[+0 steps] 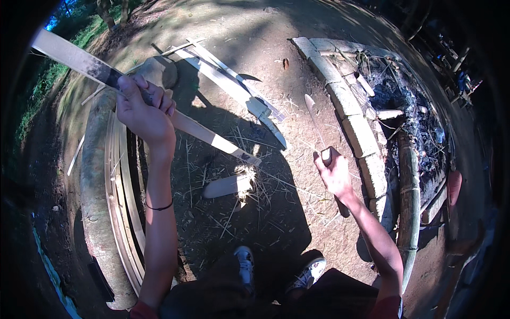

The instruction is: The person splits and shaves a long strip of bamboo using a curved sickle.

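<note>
Dirt ground below, left hand grasped a slat, likely light, springy, best held mid-length; right hand, a knife.

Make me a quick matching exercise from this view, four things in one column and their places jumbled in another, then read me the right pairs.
Things:
1. Long, flat, pale bamboo strip
2. Long-bladed metal knife with a dark handle
3. Thin dark band
4. Row of pale rectangular blocks

Places:
A. In the right hand
B. Along the edge of the grey ash bed
C. In the left hand
D. Around the left forearm

Right pairs: 1-C, 2-A, 3-D, 4-B.
</note>
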A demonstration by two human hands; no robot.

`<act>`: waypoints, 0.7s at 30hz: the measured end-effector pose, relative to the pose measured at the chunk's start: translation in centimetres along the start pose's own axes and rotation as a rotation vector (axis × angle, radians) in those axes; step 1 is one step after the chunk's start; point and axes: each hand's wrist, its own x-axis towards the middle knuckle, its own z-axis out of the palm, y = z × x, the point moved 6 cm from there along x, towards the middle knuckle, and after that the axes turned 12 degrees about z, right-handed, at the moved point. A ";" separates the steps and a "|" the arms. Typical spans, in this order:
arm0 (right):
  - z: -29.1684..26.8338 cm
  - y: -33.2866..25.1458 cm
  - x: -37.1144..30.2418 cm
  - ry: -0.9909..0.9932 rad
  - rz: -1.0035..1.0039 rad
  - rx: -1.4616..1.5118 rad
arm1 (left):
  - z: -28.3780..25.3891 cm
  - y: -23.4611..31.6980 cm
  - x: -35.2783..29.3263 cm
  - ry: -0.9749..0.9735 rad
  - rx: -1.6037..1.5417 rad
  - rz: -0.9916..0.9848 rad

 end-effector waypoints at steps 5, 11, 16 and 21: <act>-5.3 6.3 -3.8 0.113 -0.158 -0.681 | 2.1 -2.0 -1.5 -0.038 -0.187 -0.166; -4.4 18.7 -12.9 0.081 0.172 -0.772 | 5.4 -4.7 -6.7 -0.056 -0.246 -0.322; 3.6 31.7 -18.0 0.048 0.347 -0.683 | 5.4 -4.6 -10.1 -0.171 -0.329 -0.476; 6.9 30.6 -20.7 0.129 0.293 -0.907 | 5.9 -5.7 -11.7 -0.315 -0.369 -0.599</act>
